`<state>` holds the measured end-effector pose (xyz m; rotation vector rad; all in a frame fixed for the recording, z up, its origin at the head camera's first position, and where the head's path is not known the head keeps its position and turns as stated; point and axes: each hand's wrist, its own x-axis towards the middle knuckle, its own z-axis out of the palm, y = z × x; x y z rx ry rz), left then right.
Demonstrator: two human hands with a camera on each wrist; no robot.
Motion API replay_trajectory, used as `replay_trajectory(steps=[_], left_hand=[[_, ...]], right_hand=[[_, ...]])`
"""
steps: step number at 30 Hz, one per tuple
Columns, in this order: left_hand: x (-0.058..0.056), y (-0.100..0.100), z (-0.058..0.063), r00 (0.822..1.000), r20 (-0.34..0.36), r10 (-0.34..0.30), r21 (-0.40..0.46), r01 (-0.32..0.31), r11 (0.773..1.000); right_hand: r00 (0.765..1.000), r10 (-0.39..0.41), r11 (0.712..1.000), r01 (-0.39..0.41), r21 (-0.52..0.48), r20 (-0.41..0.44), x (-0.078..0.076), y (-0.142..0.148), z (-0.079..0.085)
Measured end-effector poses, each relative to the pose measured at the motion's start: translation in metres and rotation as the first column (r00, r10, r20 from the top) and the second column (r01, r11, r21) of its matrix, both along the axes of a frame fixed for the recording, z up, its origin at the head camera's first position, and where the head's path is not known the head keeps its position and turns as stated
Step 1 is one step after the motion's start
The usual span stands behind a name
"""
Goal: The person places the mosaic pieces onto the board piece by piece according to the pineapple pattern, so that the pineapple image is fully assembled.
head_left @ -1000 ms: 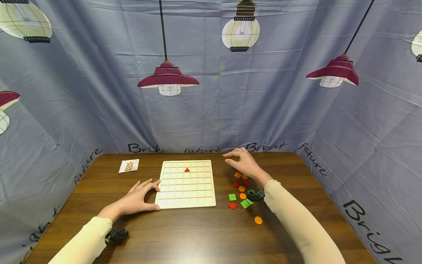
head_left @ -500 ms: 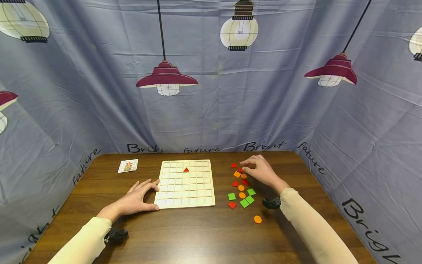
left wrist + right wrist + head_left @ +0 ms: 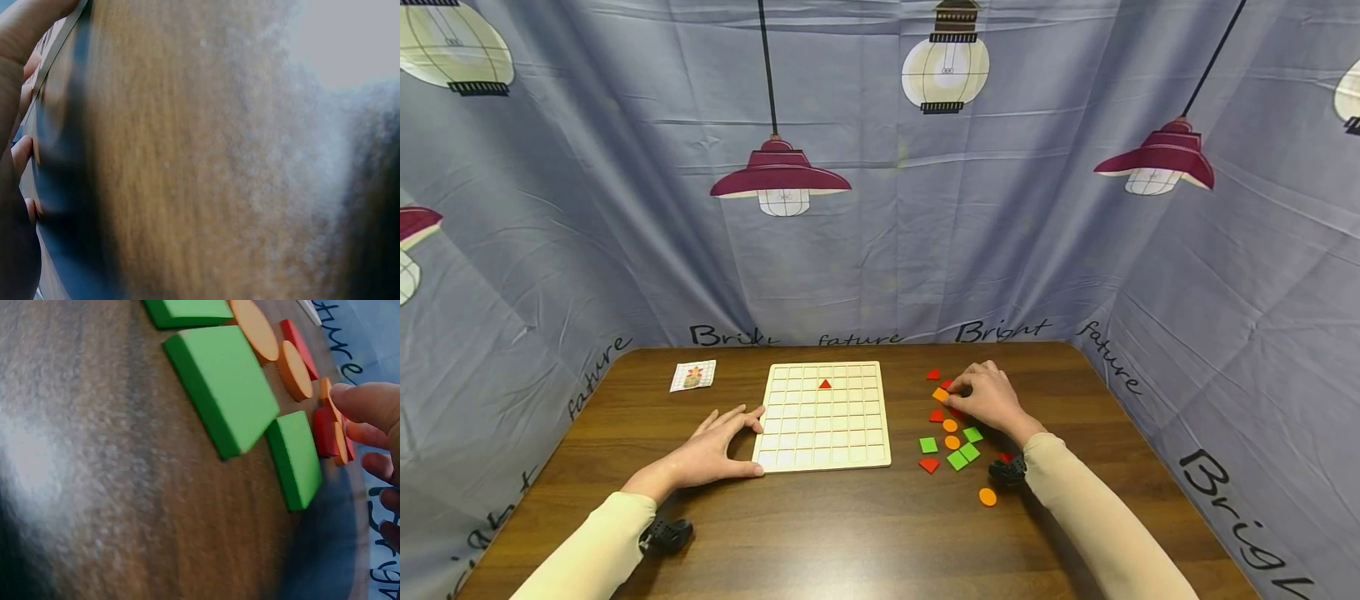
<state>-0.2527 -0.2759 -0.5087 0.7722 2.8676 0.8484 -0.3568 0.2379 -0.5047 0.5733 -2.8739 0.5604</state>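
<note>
My left hand rests against the left side of a cream grid board, thumb at its near corner and fingers spread along the edge. In the left wrist view, fingers show beside the board's edge. One red triangle sits in the board's top row. On the right, my right hand pinches an orange square tile between thumb and index finger, low over the table. The right wrist view shows the thumb at that tile, with the other fingers partly behind it.
Several green squares, orange discs and red pieces lie loose between board and right forearm. A lone orange disc lies nearer the front. A small printed picture card lies at the back left. Printed curtains enclose the wooden table.
My right hand first drew back to the right, then came down onto the orange square, its thumb and index finger closing in. The left hand and board stay in place.
</note>
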Motion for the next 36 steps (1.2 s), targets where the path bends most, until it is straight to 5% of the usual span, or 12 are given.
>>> replay_trajectory(steps=[12, 26, 36], left_hand=[[-0.001, -0.001, -0.001, 1.0, 0.001, -0.004, 0.011, 0.004, 1.0], [-0.001, -0.001, -0.002, 1.0, -0.006, 0.0, 0.008, 0.0, 1.0], [0.0, -0.001, -0.002, 1.0, 0.001, 0.003, 0.012, -0.003, 1.0]], right_hand=[[1.0, 0.005, 1.0, -0.005, -0.019, -0.002, 0.001, -0.01, -0.003], [0.993, 0.026, 0.987, -0.007, -0.16, 0.117, 0.005, -0.012, -0.006], [0.996, 0.019, 0.988, -0.005, -0.157, 0.087, 0.004, -0.012, -0.005]])
